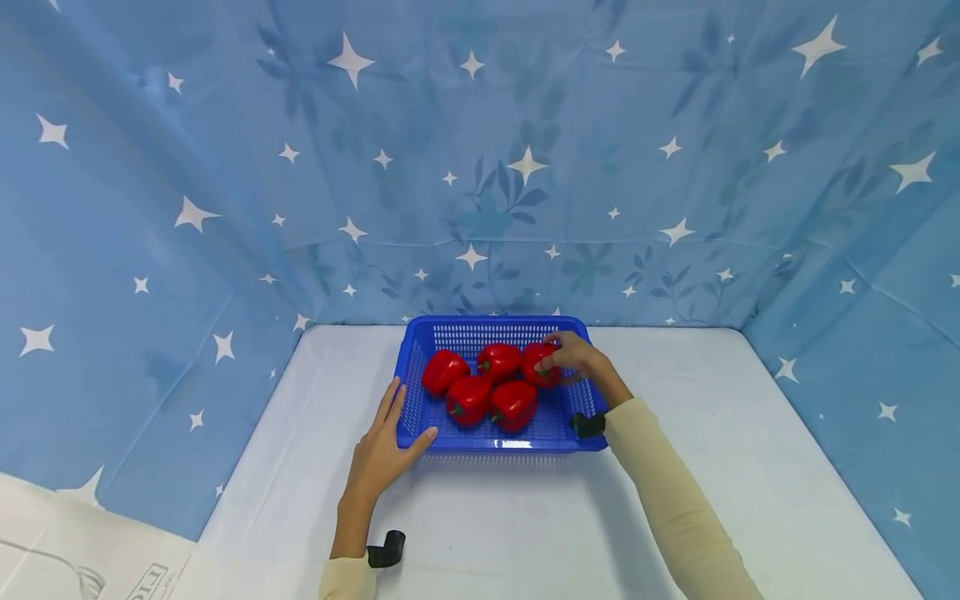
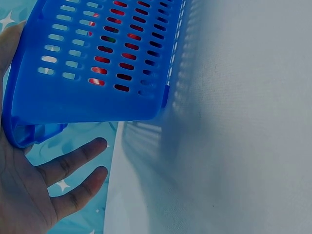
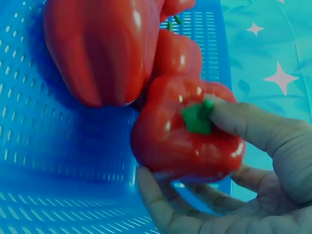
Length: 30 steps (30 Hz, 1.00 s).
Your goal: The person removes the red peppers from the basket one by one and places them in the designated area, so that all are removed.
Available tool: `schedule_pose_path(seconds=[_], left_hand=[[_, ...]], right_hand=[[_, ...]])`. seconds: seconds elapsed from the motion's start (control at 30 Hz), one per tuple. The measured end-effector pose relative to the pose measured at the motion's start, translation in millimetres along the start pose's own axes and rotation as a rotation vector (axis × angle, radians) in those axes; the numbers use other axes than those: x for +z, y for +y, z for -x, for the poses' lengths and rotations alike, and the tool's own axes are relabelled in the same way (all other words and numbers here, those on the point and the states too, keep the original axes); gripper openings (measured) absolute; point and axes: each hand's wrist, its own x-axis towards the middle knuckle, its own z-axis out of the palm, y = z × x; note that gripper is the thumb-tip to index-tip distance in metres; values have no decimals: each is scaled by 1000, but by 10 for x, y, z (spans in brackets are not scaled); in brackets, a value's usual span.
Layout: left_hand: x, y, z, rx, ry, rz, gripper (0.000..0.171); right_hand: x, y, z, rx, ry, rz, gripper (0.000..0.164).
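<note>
Being gripped just right of centre in the head view is a red pepper (image 1: 530, 354), caught by the right hand (image 1: 573, 354) inside the blue basket (image 1: 465, 445). Four more peppers (image 1: 470, 400) are grouped to its left. At the basket's lower-left corner the left hand (image 1: 381, 454) is laid with fingers straight and thumb spread, placed there, it seems, so that the basket is steadied. The white surface (image 1: 690, 392) is backed by a blue starry curtain (image 1: 465, 167) across the top.

Over to the left wrist view: the slotted basket wall (image 2: 73, 105) is seen from outside at upper left, red showing through. Its rim appears to be touched by the hand at the left edge; two fingers (image 2: 80, 191) are stretched out below, wrapped round nothing.

Now the right wrist view, where the hold is shown best: the thumb (image 3: 248, 119) is set beside the green stem (image 3: 197, 118), the other fingers curled underneath, probably so the pepper is cupped from two sides. At upper left, a neighbouring pepper (image 3: 97, 48) is crowded close, and that side looks blocked.
</note>
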Motion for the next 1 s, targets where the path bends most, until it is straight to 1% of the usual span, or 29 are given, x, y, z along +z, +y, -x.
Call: schedule_pose_path(seconds=[0.13,0.3,0.43,0.67,0.87,1.0], left_hand=[[-10,-1,-18,5,8,5,96],[-19,9,-21,-3,-3,8,95],[-15,21,-11,-4,-8,12,95],[-2,19,-15,4,-6,4,95],[1,5,-1,-3,-7,13,96],[2,-1,1,3,-1,17,96]], right_hand=[[-9,-18,15,-18,4,-44,56],[-20,4,11,-9,-7,-46,51],[-33,28,7,-3,-17,-55,51],[-81,46,49,-28,-43,-88,54],[-157,72,133,-88,-103,-179,59],[-238,70,195,-131,-117,-261,61]])
